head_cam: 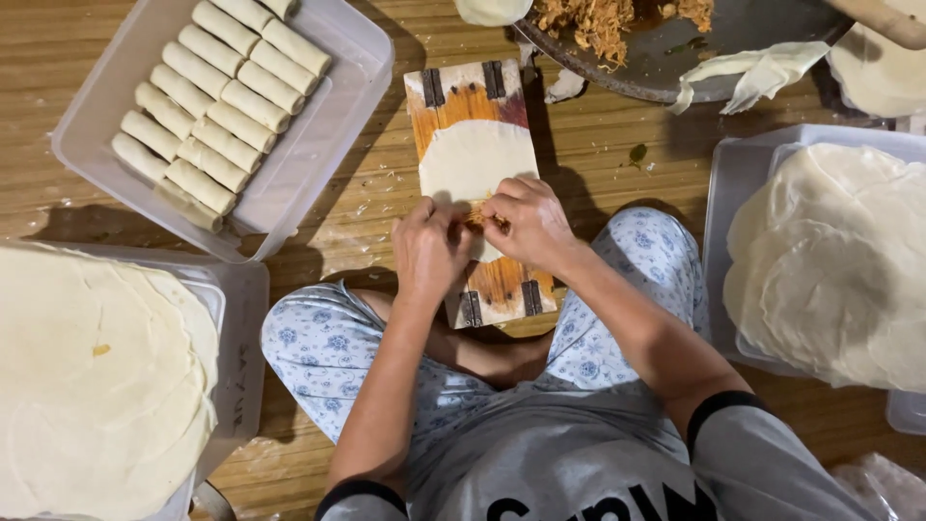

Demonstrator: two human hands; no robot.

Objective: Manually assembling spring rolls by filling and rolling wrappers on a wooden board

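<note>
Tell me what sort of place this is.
Probably a home floor used for food preparation. A person sits cross-legged on wooden flooring, both hands at a wrapper on a small wooden board, with a tub of finished rolls and stacked wrappers around.

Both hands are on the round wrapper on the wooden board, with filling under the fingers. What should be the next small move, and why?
Probably roll the near edge of the wrapper forward over the filling. The left hand and right hand already pinch that edge around it, and bare wrapper lies ahead on the wooden board. The finished rolls in the tray have this tight shape.
</note>
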